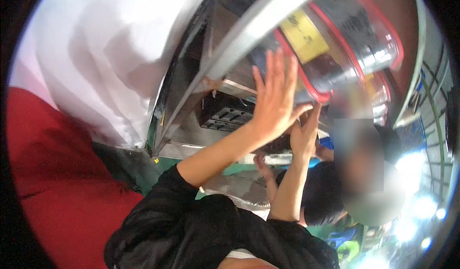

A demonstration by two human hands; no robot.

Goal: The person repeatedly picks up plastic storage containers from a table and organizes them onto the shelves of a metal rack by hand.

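I read the left hand [275,97] as spread, fingers across the edge of the red-rimmed container [327,66]; right hand [303,138] at its lower corner, grip hidden, can't tell. Container's beside another container [359,31], long axis slanting down-right.

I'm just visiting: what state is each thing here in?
Left hand, open, fingers spread
Right hand, near the boxes, grip unclear
Red-edged boxes, close together, whether shut unclear
Yellow label, stuck on a box
Black crate, untouched
White cloth, creased
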